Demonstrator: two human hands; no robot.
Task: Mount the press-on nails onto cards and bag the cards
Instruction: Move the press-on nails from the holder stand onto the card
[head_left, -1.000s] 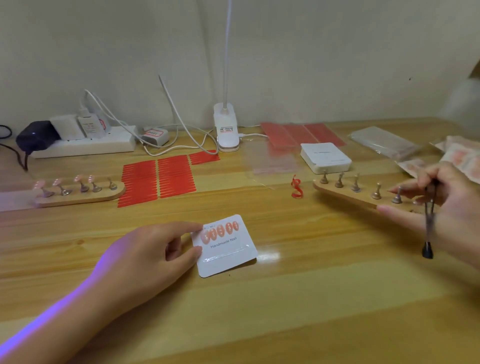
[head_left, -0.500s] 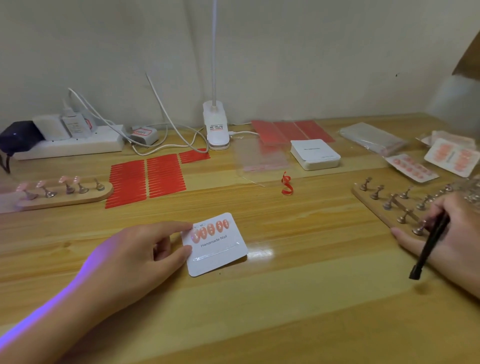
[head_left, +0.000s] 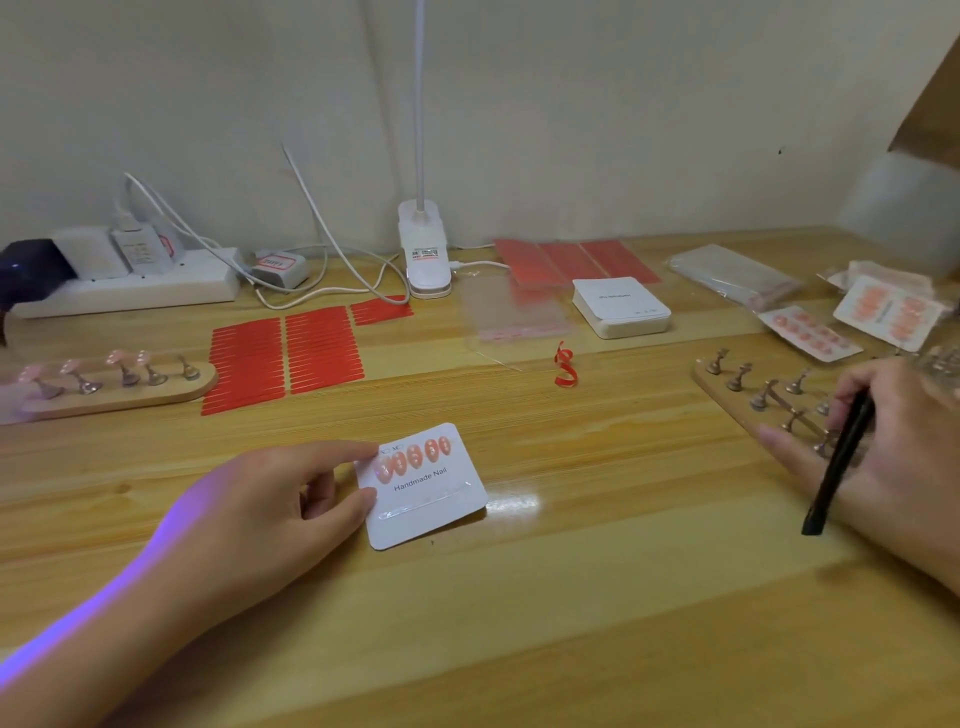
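Broadly, the job looks well under way but not finished. On the pale wooden counter (head_left: 571, 597) the far right already carries several finished cards in clear bags (head_left: 891, 310), so earlier sets appear mounted and bagged, with a flat stack of empty clear bags (head_left: 737, 275) beside them. The long wooden stand with bare metal pegs (head_left: 753, 400) on the right has given up its nails; the right hand (head_left: 904, 447) rests over its near end, its grip clenched round thin black tweezers (head_left: 839, 462). Far left, a second rounded wooden stand (head_left: 111, 389) holds pink nails on most pegs, apparently the set to be mounted next. Between them lie sheets of red adhesive strips (head_left: 283, 358) and a stack of blank white cards (head_left: 621, 309).

At the near centre the white square card printed "Handmade Nail" (head_left: 431, 499) lies flat, pinched at its left edge by the left hand (head_left: 270, 509). Five glossy peach oval press-on nails (head_left: 413, 457) fill its upper row. Its lower row shows only a clear adhesive strip, so half is left, then bagging.
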